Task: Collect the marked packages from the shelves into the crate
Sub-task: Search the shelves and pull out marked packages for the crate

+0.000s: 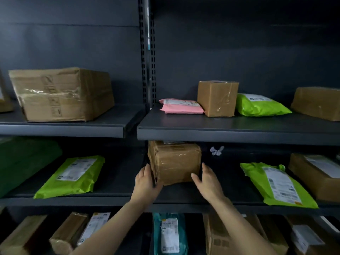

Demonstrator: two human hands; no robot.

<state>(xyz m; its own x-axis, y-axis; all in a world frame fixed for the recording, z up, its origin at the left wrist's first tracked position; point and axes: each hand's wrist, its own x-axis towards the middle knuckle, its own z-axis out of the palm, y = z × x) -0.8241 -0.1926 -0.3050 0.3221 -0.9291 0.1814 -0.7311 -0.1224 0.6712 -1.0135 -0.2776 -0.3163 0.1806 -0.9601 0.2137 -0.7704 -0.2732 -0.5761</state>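
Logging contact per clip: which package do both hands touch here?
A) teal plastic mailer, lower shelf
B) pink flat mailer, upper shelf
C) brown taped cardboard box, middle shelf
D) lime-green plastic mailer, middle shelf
C: the left hand and right hand press against opposite sides of the brown taped cardboard box on the middle shelf.

Box: taped cardboard box (174,162) sitting on the middle shelf (110,199), just under the shelf above.
Left hand (145,181): pressing against the box's left side.
Right hand (207,178): pressing the right side, thumb lying on the front.
Neighbours: left green mailer (71,175) and right green mailer (276,184) lying well apart from the box.
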